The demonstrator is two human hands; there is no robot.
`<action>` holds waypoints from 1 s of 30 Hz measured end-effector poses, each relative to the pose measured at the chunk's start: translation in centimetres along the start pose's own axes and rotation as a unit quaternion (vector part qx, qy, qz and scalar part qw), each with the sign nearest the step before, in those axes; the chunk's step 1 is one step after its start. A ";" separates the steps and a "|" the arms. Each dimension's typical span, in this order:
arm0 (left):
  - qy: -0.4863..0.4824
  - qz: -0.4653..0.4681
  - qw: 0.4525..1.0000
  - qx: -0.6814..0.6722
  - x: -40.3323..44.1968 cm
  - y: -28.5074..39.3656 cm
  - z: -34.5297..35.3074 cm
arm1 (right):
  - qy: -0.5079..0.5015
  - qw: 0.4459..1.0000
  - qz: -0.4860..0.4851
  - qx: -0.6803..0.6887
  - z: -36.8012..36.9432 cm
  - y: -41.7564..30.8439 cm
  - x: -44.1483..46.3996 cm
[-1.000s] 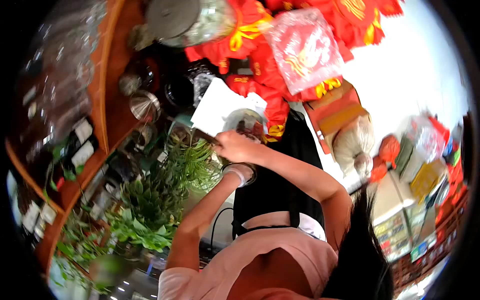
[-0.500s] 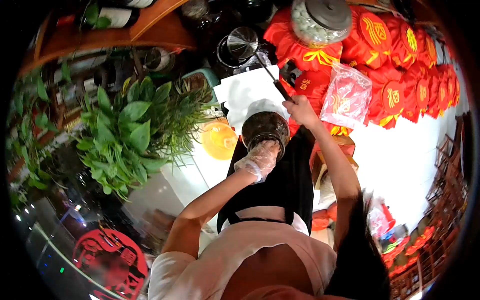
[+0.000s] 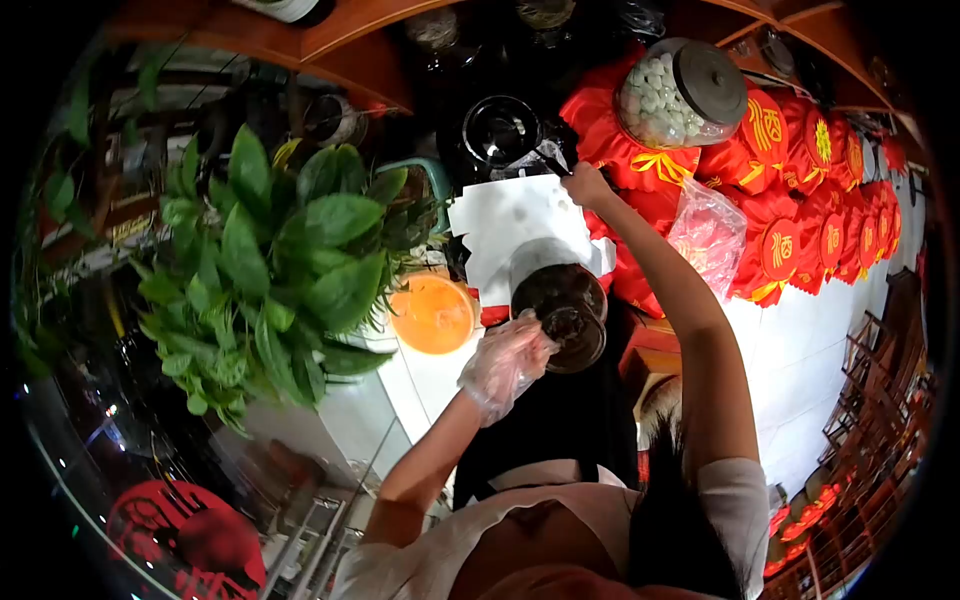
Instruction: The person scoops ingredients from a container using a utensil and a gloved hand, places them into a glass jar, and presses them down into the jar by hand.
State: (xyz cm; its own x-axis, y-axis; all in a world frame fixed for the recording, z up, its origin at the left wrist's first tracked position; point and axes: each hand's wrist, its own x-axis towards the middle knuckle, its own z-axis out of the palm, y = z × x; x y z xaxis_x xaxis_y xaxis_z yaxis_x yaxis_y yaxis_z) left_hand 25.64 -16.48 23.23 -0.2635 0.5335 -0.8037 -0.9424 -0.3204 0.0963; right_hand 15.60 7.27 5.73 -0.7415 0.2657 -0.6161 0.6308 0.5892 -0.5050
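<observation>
My left hand (image 3: 510, 362), in a clear plastic glove, is at the left rim of a glass jar (image 3: 562, 312) with dark contents; its fingers look bent against the rim, but glare on the glove hides what they grip. My right hand (image 3: 586, 187) is closed on the handle of a ladle (image 3: 549, 160). The ladle reaches left to a dark round pot (image 3: 502, 130), and its far end is hard to make out there. White paper (image 3: 510, 222) lies between the pot and the jar.
An orange bowl (image 3: 433, 313) stands left of the jar, beside leafy plants (image 3: 290, 250). Red cloth-covered jars (image 3: 780, 250) line the right, with a lidded glass jar (image 3: 665, 98) of pale pieces on top. A plastic packet (image 3: 706, 238) lies near my right forearm.
The ladle has moved from above the paper to the dark pot, with my right hand further up. My left hand has shifted from inside the jar's mouth to its left rim.
</observation>
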 end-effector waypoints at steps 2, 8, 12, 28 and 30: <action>0.016 0.009 1.000 -0.007 -1.0 1.5 -0.1 | 0.064 0.995 -0.040 -0.057 0.8 -0.8 2.0; 0.064 0.096 0.992 -0.057 -1.2 3.3 -6.1 | 0.112 0.959 -0.154 -0.209 5.1 -1.5 9.5; 0.073 0.145 0.983 -0.085 -0.5 4.4 -9.5 | 0.182 0.888 -0.261 -0.332 6.9 -1.2 14.0; 0.150 0.121 0.974 -0.119 2.5 4.6 -13.9 | -0.093 0.915 -0.101 -0.378 12.3 -2.9 24.2; 0.144 0.117 0.975 -0.121 2.7 4.7 -13.7 | -0.142 0.901 -0.086 -0.400 13.1 -2.8 25.6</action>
State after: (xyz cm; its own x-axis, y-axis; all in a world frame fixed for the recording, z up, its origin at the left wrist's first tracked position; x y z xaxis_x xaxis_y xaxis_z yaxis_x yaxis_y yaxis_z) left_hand 23.35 -27.30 13.48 -0.3632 0.1927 -0.9116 -0.7785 -0.6003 0.1832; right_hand -2.11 2.43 -16.56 -0.6518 -0.0215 -0.7581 0.0613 0.9948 -0.0810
